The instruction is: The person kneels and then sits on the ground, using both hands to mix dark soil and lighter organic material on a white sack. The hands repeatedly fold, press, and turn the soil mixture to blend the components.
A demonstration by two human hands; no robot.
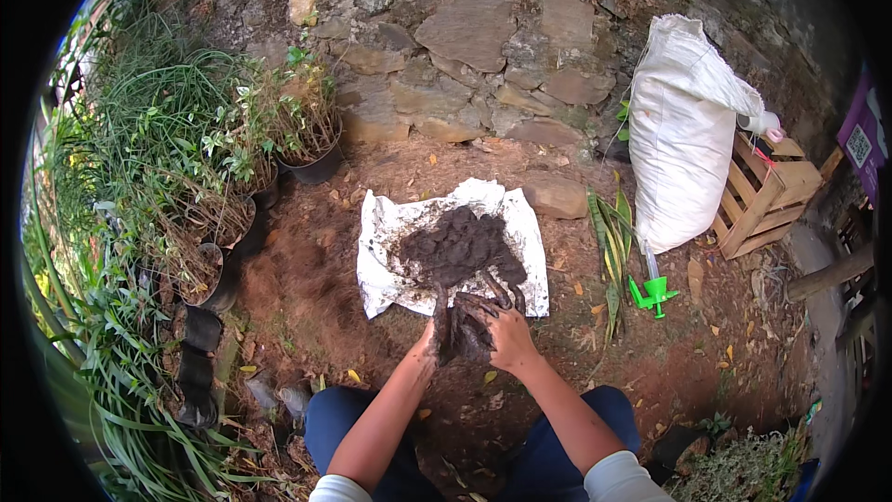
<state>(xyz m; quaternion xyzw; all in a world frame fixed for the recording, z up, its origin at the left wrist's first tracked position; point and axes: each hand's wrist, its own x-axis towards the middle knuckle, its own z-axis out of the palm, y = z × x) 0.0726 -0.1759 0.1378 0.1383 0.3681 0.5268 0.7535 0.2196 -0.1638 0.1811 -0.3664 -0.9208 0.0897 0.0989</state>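
A white woven plastic sheet lies crumpled on the ground before me, smeared with dirt. Dark, wet-looking soil is heaped on its middle. My left hand is at the sheet's near edge, coated in dark mud, its thumb spread from the fingers. My right hand meets the left hand's fingers from the right, with its own muddy fingers apart and pointing towards the heap. I see no tool in either hand. Where the hands overlap, mud hides some of the fingers.
Potted plants line the left side. Behind the sheet are a flat stone and a stone wall. To the right stand a full white sack and a wooden crate, near a green spray nozzle and variegated long leaves.
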